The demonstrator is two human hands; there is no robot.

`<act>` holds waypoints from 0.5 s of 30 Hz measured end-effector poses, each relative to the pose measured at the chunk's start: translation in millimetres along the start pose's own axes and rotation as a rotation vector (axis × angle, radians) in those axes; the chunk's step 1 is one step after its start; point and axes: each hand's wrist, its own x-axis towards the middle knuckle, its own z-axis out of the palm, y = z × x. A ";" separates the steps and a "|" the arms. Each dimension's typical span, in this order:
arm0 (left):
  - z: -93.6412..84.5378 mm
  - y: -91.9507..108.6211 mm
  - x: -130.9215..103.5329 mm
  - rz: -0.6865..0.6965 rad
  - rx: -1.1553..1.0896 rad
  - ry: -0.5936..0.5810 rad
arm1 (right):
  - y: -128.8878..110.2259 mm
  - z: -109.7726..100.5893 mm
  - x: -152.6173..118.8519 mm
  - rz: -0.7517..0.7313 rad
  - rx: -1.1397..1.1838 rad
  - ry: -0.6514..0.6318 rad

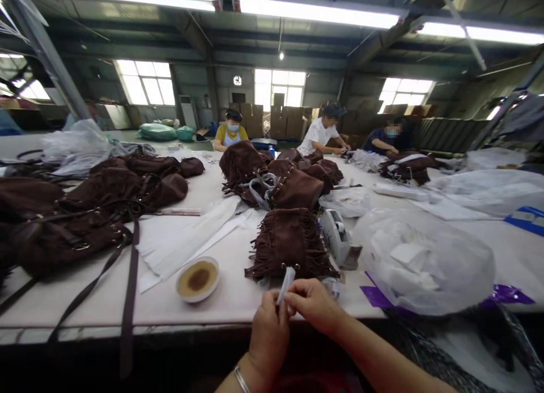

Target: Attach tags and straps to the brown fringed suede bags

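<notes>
A narrow, whitish strip is pinched between the fingers of my left hand and my right hand, which meet at the table's front edge. Its upper end overlaps two gold eyelets on a dark brown fringed bag; I cannot tell whether it passes through them. The bag lies flat just beyond my hands. Close behind it a grey tape dispenser stands on the right. To the left of my hands sits a round white dish with a yellowish filling and a brown patch in the middle.
Brown bags with straps cover the left side; more brown bags pile up in the centre. White sheets lie between. A large clear plastic bag fills the right front. Several co-workers sit across the table.
</notes>
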 end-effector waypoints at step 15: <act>3.8 -25.1 -2.4 0.260 0.123 -0.036 | 19.5 7.6 29.9 0.220 -0.438 0.122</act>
